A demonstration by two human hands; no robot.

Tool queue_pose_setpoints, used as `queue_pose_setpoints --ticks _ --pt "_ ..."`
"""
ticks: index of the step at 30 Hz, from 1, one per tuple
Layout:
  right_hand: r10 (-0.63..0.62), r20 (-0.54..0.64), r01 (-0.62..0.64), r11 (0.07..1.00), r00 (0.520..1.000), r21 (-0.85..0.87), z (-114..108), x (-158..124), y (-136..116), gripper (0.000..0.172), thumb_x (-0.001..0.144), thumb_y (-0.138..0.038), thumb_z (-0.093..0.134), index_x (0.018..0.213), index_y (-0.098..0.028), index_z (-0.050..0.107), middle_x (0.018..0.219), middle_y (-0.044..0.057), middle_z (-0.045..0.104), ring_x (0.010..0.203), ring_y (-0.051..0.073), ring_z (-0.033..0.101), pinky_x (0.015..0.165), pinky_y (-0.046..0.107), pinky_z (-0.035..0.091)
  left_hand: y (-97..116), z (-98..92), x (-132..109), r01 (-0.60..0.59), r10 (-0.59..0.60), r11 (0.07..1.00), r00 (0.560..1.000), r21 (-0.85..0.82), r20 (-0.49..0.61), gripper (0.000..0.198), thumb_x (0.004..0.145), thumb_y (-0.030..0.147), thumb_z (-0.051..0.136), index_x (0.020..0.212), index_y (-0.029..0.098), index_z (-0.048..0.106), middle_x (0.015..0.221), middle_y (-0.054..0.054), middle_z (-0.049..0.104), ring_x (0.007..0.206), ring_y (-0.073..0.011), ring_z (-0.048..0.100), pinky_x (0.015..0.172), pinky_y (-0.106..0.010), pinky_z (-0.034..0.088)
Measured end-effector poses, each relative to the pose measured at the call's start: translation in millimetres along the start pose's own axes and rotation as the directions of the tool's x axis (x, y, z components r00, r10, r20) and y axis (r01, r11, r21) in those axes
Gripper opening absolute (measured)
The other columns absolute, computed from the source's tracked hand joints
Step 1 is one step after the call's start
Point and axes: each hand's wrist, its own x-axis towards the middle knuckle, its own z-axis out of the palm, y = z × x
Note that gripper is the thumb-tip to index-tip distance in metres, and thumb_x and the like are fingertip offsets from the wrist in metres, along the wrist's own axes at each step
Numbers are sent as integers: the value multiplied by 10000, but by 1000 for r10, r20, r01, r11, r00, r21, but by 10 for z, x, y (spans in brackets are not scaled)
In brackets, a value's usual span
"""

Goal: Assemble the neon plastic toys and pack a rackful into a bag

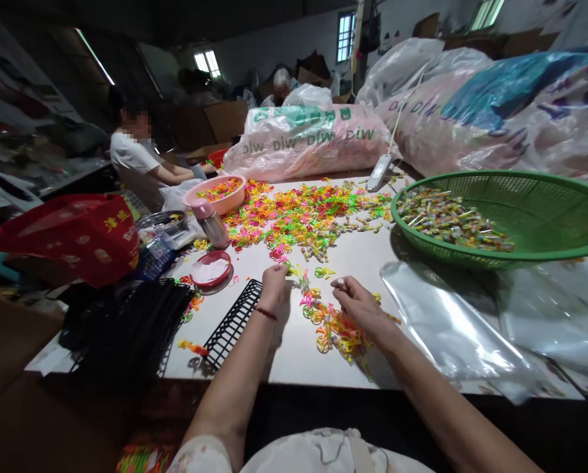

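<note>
On your bench [284, 355], the heap of pieces [298, 217] lies centrally, with a smaller pile [338, 332] nearer you. The basket [560, 220] sits right of it, the rack [232, 322] left, sacks [308, 141] behind.

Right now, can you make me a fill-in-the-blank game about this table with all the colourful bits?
1. The big mesh basket on the right is ____.
2. The round basin behind the heap of neon plastic pieces is ____.
3. The black slotted rack lies to the ____ of the left hand.
4. The string bracelet on that hand's wrist is ____.

Missing words: green; pink; left; red.
</note>
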Motion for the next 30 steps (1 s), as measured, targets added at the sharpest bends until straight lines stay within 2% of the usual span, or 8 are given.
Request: queue_pose_setpoints --ticks 6,10,14,18,22,25,27,30 --pt "34 77 -39 997 996 72 178 -114 -31 444 793 -538 615 1091 -209 630 714 -16 594 626 138 514 550 251 396 21 -151 -594 117 -80 967 983 -226 167 349 614 388 770 722 148 540 530 101 361 394 -11 248 410 -185 157" --pt "43 171 -60 994 984 95 333 -242 -67 440 770 -553 664 1058 -221 648 790 -3 639 669 136 533 584 250 406 34 -125 -802 148 -84 912 980 -383 179 376 580 356 800 709 149 514 535 104 381 403 -2 280 398 -167 174" --pt "54 196 -87 983 979 162 399 -333 -81 350 755 -520 683 897 -203 645 677 -37 574 562 103 455 515 234 347 35 -95 -989 186 -93 860 973 -475 213 358 607 322 797 700 159 493 508 103 399 392 -8 307 394 -163 205" --pt "93 228 -147 961 969 233 271 -320 -124 295 748 -483 664 760 -200 582 515 -81 412 458 83 321 447 232 238 32 -180 -1127 223 -101 896 944 -383 314 348 695 404 750 797 151 535 694 22 592 397 0 311 397 -173 206" --pt "110 403 -206 957 909 204 92 -314 -223 262 753 -453 637 752 -198 575 520 -85 398 443 77 292 438 230 220 89 -298 -1157 93 -44 988 936 -124 350 448 728 507 728 998 168 615 843 5 618 430 -3 289 396 -188 167" --pt "74 486 -145 983 871 110 46 -311 -281 285 789 -469 604 740 -189 587 562 -67 433 481 85 351 471 231 281 131 -309 -1174 40 -77 996 831 79 550 420 706 494 754 934 153 662 739 19 571 481 -26 314 421 -193 171" --pt "36 426 -60 997 904 42 52 -292 -282 307 808 -493 582 772 -189 606 605 -45 491 532 106 419 509 239 330 111 -272 -1195 68 -126 991 766 116 630 397 719 510 740 854 145 657 630 46 485 469 -32 283 427 -201 156" --pt "-85 169 108 986 982 -126 67 -273 -242 320 799 -492 614 935 -203 613 762 -6 592 674 151 525 627 271 403 8 -184 -1214 172 -152 985 821 15 550 415 716 542 730 779 151 602 568 75 395 431 -28 222 414 -215 116"
